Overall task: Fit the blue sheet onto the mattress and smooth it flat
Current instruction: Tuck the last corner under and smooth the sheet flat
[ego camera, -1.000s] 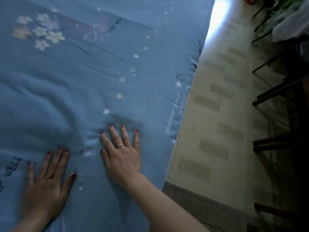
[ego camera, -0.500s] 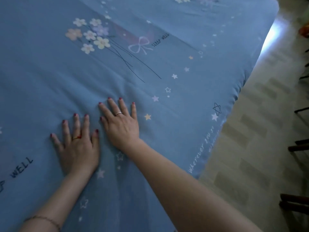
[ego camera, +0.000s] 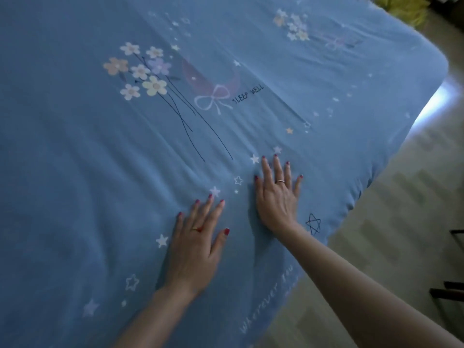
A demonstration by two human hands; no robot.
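Note:
The blue sheet (ego camera: 100, 172), printed with flowers, stars and the words "SLEEP WELL", covers the mattress and fills most of the view. Its right side wraps down over the mattress edge (ego camera: 381, 172). Soft creases run across the cloth around the flower stems and in front of my fingers. My left hand (ego camera: 198, 244) lies palm down on the sheet with fingers straight and spread. My right hand (ego camera: 276, 197) presses flat on the sheet a little farther up and to the right, near the mattress edge, fingers spread.
A pale patterned floor (ego camera: 401, 247) runs along the right of the bed. Dark chair or table legs (ego camera: 449, 292) stand at the right edge. Something yellow-green (ego camera: 406, 8) lies beyond the far corner. A bright light patch (ego camera: 437, 104) glows by the bed's side.
Both hands have slid forward and rightward over the sheet, flat throughout. The view has lifted and shows more of the bed and its far corner.

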